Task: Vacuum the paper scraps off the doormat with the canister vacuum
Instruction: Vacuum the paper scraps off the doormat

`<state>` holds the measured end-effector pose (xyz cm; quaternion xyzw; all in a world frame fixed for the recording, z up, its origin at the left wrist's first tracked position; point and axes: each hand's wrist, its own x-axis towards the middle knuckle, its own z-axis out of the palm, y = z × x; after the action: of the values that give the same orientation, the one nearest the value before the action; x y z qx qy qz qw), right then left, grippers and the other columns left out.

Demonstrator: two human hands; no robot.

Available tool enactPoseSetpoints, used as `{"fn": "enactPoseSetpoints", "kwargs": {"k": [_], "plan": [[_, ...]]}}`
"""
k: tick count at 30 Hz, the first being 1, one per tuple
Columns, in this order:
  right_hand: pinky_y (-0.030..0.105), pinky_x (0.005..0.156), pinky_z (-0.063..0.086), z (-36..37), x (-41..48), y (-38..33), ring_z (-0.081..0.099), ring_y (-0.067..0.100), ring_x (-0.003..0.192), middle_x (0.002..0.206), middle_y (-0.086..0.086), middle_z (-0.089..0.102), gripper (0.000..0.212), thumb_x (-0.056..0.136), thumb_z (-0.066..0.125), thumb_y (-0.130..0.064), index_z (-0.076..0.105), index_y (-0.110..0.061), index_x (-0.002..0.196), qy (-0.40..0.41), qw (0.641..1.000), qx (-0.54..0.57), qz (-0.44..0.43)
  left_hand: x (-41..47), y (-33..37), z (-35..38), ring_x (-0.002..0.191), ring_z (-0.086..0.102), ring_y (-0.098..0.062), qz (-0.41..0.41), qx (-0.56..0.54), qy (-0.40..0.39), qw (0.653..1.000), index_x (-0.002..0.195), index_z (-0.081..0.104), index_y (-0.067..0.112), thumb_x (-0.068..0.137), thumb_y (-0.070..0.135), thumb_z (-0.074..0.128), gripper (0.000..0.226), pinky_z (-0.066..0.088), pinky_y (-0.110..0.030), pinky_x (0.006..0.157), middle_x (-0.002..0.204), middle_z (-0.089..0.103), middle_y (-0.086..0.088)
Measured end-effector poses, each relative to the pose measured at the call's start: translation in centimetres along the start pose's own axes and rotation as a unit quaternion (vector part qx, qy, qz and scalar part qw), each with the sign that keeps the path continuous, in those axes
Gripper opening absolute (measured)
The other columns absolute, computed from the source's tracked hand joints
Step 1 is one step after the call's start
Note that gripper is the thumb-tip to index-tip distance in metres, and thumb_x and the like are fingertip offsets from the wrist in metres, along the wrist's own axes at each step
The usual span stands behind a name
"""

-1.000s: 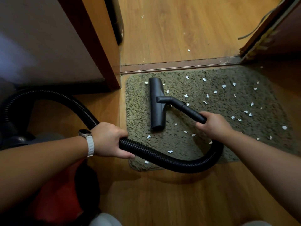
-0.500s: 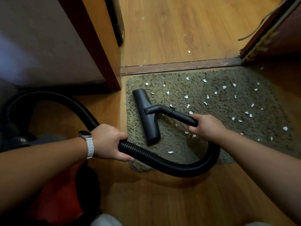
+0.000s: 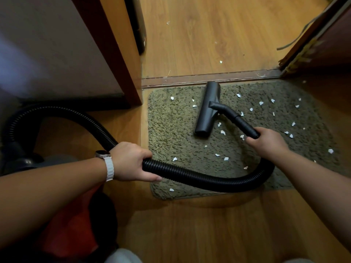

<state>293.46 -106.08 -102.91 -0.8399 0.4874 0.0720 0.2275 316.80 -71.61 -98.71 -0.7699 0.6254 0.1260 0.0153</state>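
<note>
Here, from the head view, the left hand (image 3: 131, 161) curls tight around the black hose (image 3: 199, 177), just off the near left corner of the doormat (image 3: 171, 130). The right hand (image 3: 267, 143) grips the hard black tube (image 3: 241, 122) that joins the brush head (image 3: 207, 109). The brush head lies flat on the doormat, its far end near the door strip (image 3: 209, 77). Little white paper scraps (image 3: 222, 132) lie all over the doormat, some just beside the brush head. The hose bends over the mat's near edge and loops back to the vacuum (image 3: 24, 160) at the far left, on the wooden floor (image 3: 209, 224).
</note>
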Motion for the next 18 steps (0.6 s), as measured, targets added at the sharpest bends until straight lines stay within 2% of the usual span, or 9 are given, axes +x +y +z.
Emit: {"fn": "enactPoseSetpoints", "kwargs": {"k": [5, 8, 12, 18], "plan": [[0.033, 0.066, 0.046, 0.3, -0.7, -1.0, 0.062, 0.027, 0.081, 0.078, 0.001, 0.065, 0.017, 0.082, 0.067, -0.038, 0.065, -0.03, 0.098, -0.021, 0.999, -0.028, -0.027, 0.0, 0.0, 0.2, 0.057, 0.055, -0.006, 0.011, 0.003, -0.001, 1.0, 0.069, 0.047, 0.029, 0.051, 0.102, -0.001, 0.089, 0.04, -0.024, 0.053, 0.058, 0.049, 0.012], [0.031, 0.063, 0.045, 0.9, -1.7, -2.8, 0.062, 0.026, 0.08, 0.078, 0.0, 0.064, 0.015, 0.083, 0.065, -0.039, 0.062, -0.031, 0.095, -0.049, 0.994, -0.063, -0.069, -0.3, -0.4, 0.5, 0.058, 0.056, -0.006, 0.022, 0.002, -0.02, 1.0, 0.066, 0.04, 0.031, 0.053, 0.102, 0.006, 0.08, 0.045, -0.024, 0.054, 0.06, 0.052, 0.012], [0.03, 0.058, 0.04, 1.7, -2.4, -4.3, 0.061, 0.024, 0.075, 0.073, -0.004, 0.06, 0.015, 0.082, 0.063, -0.037, 0.06, -0.028, 0.094, -0.067, 0.988, -0.082, -0.113, -0.5, -0.5, 1.0, 0.059, 0.057, -0.006, 0.03, 0.01, -0.026, 0.999, 0.069, 0.044, 0.031, 0.053, 0.102, 0.007, 0.082, 0.049, -0.026, 0.056, 0.063, 0.056, 0.012], [0.031, 0.059, 0.04, 1.5, -1.3, -3.7, 0.059, 0.025, 0.075, 0.075, -0.002, 0.061, 0.015, 0.084, 0.065, -0.038, 0.062, -0.03, 0.096, -0.044, 0.996, -0.041, -0.069, 0.0, -1.3, 0.7, 0.054, 0.056, -0.009, 0.036, 0.014, -0.001, 0.999, 0.065, 0.042, 0.03, 0.058, 0.101, 0.009, 0.079, 0.048, -0.027, 0.052, 0.058, 0.054, 0.01]]}}
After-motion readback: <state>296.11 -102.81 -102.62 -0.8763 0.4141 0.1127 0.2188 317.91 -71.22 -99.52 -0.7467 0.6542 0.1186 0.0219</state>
